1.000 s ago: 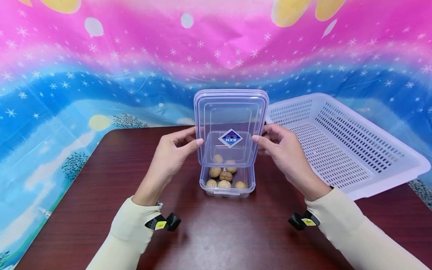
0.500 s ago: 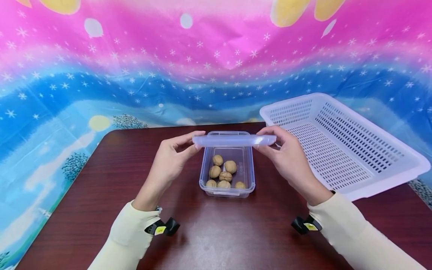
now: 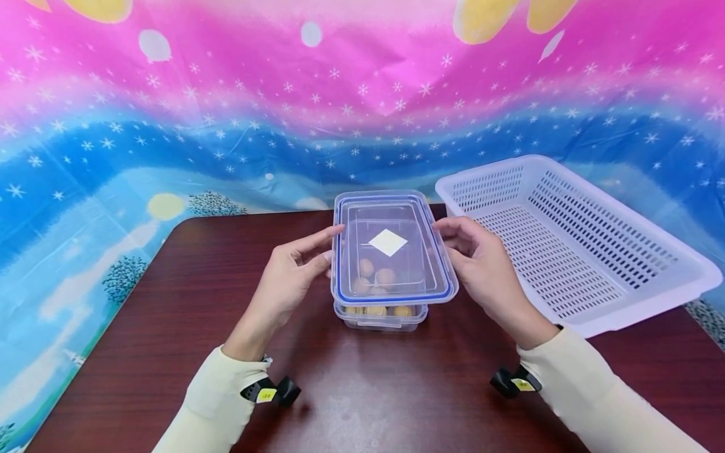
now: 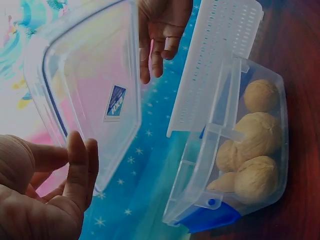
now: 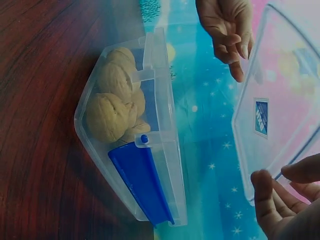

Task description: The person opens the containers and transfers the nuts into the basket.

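Observation:
A clear plastic lid [image 3: 391, 248] with a blue seal and a diamond sticker is held between both hands, above a clear food container [image 3: 381, 322]. My left hand [image 3: 286, 274] pinches its left edge; my right hand [image 3: 483, 272] pinches the right edge. The seal side faces up in the head view, and the lid tilts toward me, apart from the container. Several walnuts [image 4: 260, 130] lie in the container, partly seen through the lid in the head view. Blue clips [image 5: 142, 180] hang unfastened on the container's sides.
A white perforated basket [image 3: 572, 251] stands at the right on the dark wooden table [image 3: 362, 402], close behind my right hand. A printed pink and blue cloth [image 3: 362, 126] hangs at the back and left.
The lid has turned over from near upright, through edge-on, to lying tilted over the container with its blue seal up. Both hands have kept hold of its edges; the container has stayed put.

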`<action>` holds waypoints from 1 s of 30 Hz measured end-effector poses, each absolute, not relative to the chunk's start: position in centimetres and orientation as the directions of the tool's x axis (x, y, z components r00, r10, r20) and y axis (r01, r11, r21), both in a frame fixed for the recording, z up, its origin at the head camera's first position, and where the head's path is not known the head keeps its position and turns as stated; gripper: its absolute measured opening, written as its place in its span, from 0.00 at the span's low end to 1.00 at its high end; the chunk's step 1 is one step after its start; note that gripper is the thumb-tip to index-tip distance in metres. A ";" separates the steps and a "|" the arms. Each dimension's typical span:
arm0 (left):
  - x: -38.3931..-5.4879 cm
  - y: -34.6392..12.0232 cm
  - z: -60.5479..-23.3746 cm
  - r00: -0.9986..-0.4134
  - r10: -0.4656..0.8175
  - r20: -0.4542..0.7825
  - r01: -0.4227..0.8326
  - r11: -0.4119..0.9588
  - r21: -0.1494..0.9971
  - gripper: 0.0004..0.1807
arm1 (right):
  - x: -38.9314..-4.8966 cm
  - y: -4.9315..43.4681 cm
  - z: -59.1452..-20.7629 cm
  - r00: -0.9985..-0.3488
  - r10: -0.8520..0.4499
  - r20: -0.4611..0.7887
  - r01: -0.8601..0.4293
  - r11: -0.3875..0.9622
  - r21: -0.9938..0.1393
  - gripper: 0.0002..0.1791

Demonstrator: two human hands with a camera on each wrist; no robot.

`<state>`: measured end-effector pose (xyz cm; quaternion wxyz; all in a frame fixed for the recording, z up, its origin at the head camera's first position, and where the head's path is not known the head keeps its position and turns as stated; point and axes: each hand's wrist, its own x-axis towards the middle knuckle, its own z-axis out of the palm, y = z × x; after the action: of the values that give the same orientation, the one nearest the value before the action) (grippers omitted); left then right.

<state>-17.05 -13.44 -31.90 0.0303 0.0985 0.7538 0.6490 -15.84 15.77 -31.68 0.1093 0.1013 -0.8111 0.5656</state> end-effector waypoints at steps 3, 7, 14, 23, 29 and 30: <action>-17.1 -13.4 -32.2 -0.979 0.189 0.075 0.090 0.073 0.993 0.22 | -15.8 15.7 -31.7 -0.960 -0.036 0.277 -0.274 0.315 -0.909 0.18; -17.0 -13.4 -32.5 -0.980 0.185 0.071 0.078 0.027 0.997 0.21 | -15.7 15.7 -31.7 -0.976 -0.029 0.214 -0.214 0.251 -0.944 0.17; -16.9 -13.7 -32.8 -0.979 0.196 0.050 0.060 0.043 0.997 0.24 | -15.9 15.1 -32.1 -0.986 -0.027 0.167 -0.169 0.125 -0.978 0.17; -16.9 -15.6 -33.5 -0.976 0.213 -0.041 -0.024 0.081 0.996 0.32 | -15.7 14.0 -32.7 -0.995 -0.089 0.049 -0.058 0.103 -0.993 0.33; -16.5 -17.8 -33.8 -0.964 0.242 -0.106 -0.073 0.142 0.987 0.31 | -15.6 12.4 -33.2 -0.990 -0.139 0.022 -0.035 0.093 -0.995 0.32; -16.5 -18.3 -33.9 -0.963 0.245 -0.114 -0.077 0.155 0.985 0.31 | -15.6 12.0 -33.3 -0.989 -0.148 0.014 -0.027 0.085 -0.996 0.32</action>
<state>-16.47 -18.33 -33.85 0.1246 0.0561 0.7496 0.6476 -15.58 11.96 -33.27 -0.0449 0.0595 -0.7351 0.6739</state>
